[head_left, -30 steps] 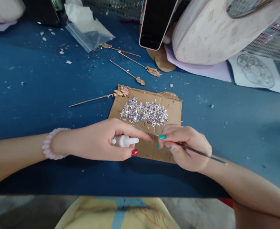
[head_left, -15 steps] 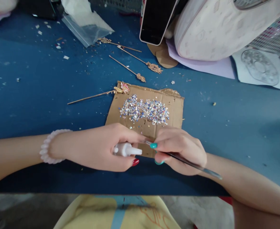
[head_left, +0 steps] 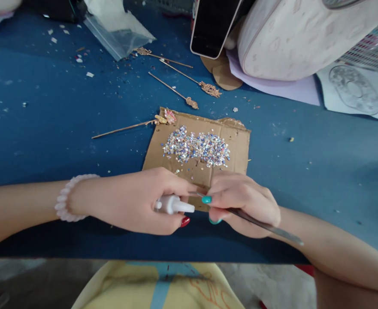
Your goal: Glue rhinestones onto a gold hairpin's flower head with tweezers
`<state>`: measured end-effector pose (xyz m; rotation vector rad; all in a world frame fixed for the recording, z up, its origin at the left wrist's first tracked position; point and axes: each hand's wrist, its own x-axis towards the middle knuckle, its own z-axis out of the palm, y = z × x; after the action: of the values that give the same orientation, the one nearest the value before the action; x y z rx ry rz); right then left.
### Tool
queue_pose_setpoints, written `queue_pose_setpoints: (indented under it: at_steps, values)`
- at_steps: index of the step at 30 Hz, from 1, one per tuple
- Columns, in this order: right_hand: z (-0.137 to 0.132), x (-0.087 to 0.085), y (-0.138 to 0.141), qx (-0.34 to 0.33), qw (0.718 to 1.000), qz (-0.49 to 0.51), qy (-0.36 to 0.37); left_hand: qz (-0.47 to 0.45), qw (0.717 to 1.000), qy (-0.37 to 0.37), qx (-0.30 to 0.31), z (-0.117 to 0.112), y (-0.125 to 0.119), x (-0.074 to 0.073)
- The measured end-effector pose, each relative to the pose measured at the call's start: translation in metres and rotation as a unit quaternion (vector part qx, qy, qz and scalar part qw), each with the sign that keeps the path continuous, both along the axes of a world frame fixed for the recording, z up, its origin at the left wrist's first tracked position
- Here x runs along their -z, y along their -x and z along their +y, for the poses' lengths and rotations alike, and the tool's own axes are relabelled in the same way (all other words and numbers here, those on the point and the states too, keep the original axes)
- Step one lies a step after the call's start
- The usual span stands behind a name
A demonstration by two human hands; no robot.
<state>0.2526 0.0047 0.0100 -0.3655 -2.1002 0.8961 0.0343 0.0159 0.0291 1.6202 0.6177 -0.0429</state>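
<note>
My left hand point(head_left: 143, 199) is closed around a small white bottle with a narrow nozzle point(head_left: 172, 204), which points right between thumb and fingers. My right hand point(head_left: 245, 204) pinches a slim dark metal tool point(head_left: 266, 225); its thin pointed tip reaches the left fingertips, and its flat end sticks out to the lower right. Both hands are over the near edge of a cardboard piece point(head_left: 230, 167). On the cardboard lies a spread of small shiny blue, white and purple chips point(head_left: 195, 146). A gold hairpin with a pink flower point(head_left: 169, 116) rests on its far left corner.
Several gold hairpins point(head_left: 192, 102) lie beyond the cardboard. A phone point(head_left: 213, 30) leans at the back, beside a pale pink bag point(head_left: 282, 43). A clear plastic bag point(head_left: 118, 38) is at back left. A patterned paper point(head_left: 352, 92) lies at right on the blue table point(head_left: 47, 128).
The tool in my right hand has shifted slightly, its tip now showing a little further left by the left fingertips. Both hands keep their hold; the view has moved a little.
</note>
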Motion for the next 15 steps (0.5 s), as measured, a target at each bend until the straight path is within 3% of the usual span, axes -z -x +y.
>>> queue_pose_setpoints:
  at_steps: [15]
  values:
    - [-0.0007, 0.0003, 0.0, -0.009, 1.0, 0.0, -0.008, -0.007, 0.999, 0.027, 0.016, 0.0021, -0.0007, -0.002]
